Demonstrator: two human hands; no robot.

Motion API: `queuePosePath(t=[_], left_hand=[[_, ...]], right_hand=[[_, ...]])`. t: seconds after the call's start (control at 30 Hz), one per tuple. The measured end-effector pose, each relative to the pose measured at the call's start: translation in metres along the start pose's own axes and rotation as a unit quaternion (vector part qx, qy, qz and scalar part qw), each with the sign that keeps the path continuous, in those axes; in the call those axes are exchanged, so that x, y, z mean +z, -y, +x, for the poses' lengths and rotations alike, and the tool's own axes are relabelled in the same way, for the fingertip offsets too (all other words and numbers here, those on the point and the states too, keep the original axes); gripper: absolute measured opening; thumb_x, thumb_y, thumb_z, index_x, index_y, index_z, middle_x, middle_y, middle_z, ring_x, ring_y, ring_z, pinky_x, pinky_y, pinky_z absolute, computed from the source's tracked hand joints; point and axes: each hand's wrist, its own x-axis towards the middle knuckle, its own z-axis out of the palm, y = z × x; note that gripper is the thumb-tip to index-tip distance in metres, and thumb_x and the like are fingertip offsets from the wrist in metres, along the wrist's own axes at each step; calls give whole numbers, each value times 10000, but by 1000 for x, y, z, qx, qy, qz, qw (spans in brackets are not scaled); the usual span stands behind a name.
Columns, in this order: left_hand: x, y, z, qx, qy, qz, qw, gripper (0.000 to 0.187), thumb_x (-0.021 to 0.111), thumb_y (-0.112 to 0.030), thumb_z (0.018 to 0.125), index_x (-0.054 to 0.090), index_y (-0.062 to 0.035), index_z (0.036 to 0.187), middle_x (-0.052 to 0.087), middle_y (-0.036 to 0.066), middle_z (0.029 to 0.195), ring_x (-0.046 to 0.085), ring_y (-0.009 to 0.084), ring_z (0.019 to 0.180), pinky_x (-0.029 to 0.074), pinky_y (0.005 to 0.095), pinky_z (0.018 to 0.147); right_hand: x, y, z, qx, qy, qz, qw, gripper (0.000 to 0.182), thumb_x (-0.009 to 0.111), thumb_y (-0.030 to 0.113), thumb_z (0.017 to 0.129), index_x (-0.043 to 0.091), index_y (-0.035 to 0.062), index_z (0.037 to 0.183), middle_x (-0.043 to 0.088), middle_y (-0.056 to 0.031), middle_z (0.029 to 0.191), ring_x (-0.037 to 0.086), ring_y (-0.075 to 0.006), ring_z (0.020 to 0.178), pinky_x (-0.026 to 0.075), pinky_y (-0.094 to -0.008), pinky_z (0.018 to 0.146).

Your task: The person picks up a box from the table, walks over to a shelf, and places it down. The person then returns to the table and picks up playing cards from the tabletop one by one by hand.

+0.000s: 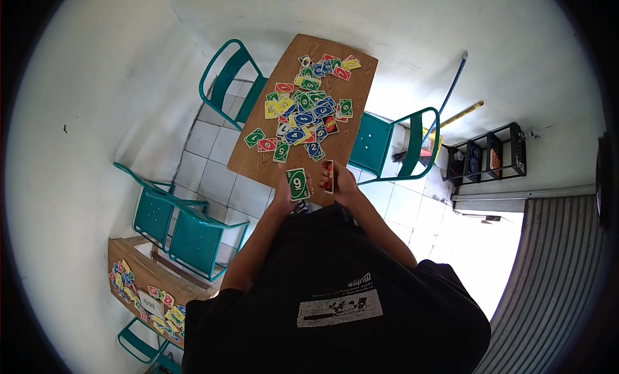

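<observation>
My left hand (282,192) is closed on a green Uno card (298,184), its face with an underlined 6 or 9 turned up. Beside it, my right hand (345,184) grips one or more red-faced Uno cards (330,177), seen nearly edge-on; how many cannot be told. Both hands are close to my body at the near edge of a wooden table (248,162). Across that table lies a loose spread of Uno cards (300,118) in red, blue, green and yellow, several overlapping. A dark Uno card back (331,125) shows at the right of the spread.
A green metal chair (232,84) stands left of the table, another green chair (374,145) right. More green chairs (196,238) are at lower left, by a second table (126,248) with cards. A wall rack (493,153), broom handles (454,84) and a shutter (548,258) are on the right.
</observation>
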Motion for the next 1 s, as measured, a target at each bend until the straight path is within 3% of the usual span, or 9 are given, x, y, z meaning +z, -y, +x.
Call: queuePosePath(t=[0.07, 0.17, 0.27, 0.37, 0.47, 0.57, 0.77, 0.93, 1.0], left_hand=[[-1, -1, 0, -4, 23, 2, 1000, 848, 196, -776, 890, 587, -28, 963, 605, 96, 766, 622, 241, 686, 532, 375, 656], [1, -5, -1, -2, 15, 6, 1000, 860, 192, -785, 884, 587, -23, 930, 594, 97, 752, 608, 245, 665, 523, 376, 652], [3, -6, -2, -2, 10, -7, 1000, 851, 193, -776, 892, 596, -27, 936, 607, 97, 749, 620, 236, 660, 529, 365, 629], [12, -12, -9, 13, -7, -6, 1000, 850, 193, -760, 906, 614, -29, 1012, 655, 101, 800, 663, 213, 697, 554, 335, 609], [25, -16, -15, 30, -36, 0, 999, 846, 163, -720, 934, 583, -20, 1156, 687, 114, 922, 695, 206, 806, 586, 324, 659], [18, -15, -13, 5, -16, -7, 1000, 856, 146, -704, 944, 540, -8, 1250, 691, 122, 1014, 702, 210, 874, 602, 325, 722], [18, -15, -14, -47, 19, -22, 998, 884, 157, -738, 921, 542, -13, 1247, 672, 138, 1074, 693, 234, 913, 599, 343, 765], [10, -8, -4, -85, -25, 15, 996, 884, 178, -768, 899, 546, -33, 1224, 664, 127, 1075, 692, 235, 914, 597, 337, 761], [-46, 18, 32, -93, 150, -70, 982, 869, 196, -769, 898, 544, -46, 1231, 663, 122, 1076, 694, 231, 915, 596, 328, 753]], right_hand=[[-12, -2, 5, 36, 127, 149, 980, 151, 453, 202, 1002, 535, 87, 1057, 510, 15, 785, 513, -102, 661, 451, -257, 626], [-15, -6, 8, 22, 67, 124, 990, 184, 444, 220, 1011, 539, 72, 1067, 510, 4, 730, 522, -109, 641, 445, -284, 573], [9, -5, 4, -30, -75, -24, 996, 141, 501, 222, 1000, 544, 96, 1048, 533, 22, 769, 535, -102, 671, 447, -258, 623], [35, 1, -3, -32, -119, -75, 990, 141, 550, 213, 985, 551, 98, 1067, 606, 2, 850, 609, -117, 772, 485, -265, 690], [31, -3, 0, -20, -103, -137, 985, 189, 609, 190, 955, 548, 83, 1098, 647, -28, 936, 641, -124, 862, 507, -259, 714], [36, -8, 1, -50, -85, -246, 964, 228, 667, 204, 919, 577, 63, 1073, 649, -31, 913, 631, -108, 798, 500, -246, 672], [40, -21, 7, -91, -128, -491, 857, 295, 784, 237, 802, 649, 7, 930, 647, -47, 870, 635, -114, 778, 504, -252, 648], [37, -34, 5, -210, -129, -582, 775, 624, 841, 358, 704, 578, 49, 1179, 581, -125, 1125, 622, -233, 956, 497, -321, 786], [45, -28, -5, -236, -82, -647, 720, 786, 848, 425, 663, 516, 67, 1278, 532, -151, 1247, 579, -286, 1084, 451, -373, 903]])
